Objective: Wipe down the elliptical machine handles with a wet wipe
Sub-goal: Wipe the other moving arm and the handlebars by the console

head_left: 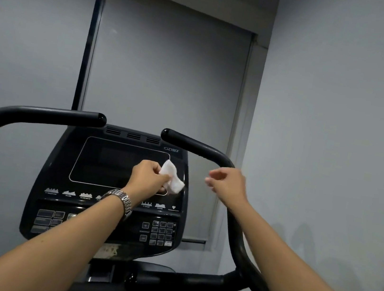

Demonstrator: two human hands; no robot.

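Head view: two matt black tubular handles curve inward over the console, the left handle [41, 115] and the right handle [200, 148], with their rounded ends facing each other across an open gap above the vents. The pale grey wall [339, 117] stands close beside the right handle, and grey roller blinds [167, 67] hang behind the machine.

The glossy black console [107, 207] carries a dark screen [108, 162] edged by a thin rounded white outline, a row of small white program icons too small to read, and a keypad of small square buttons [161, 233]. "CYBEX" [171, 149] is printed at its top right.

The left hand [149, 176], with a silver metal link watch [122, 201] on its wrist, pinches the crumpled white wet wipe [171, 177] in front of the screen's right edge, between the two handles and apart from both. The right hand [228, 182] holds nothing, its fingers loosely curled, at the bend of the right handle; whether it touches the tube cannot be told.
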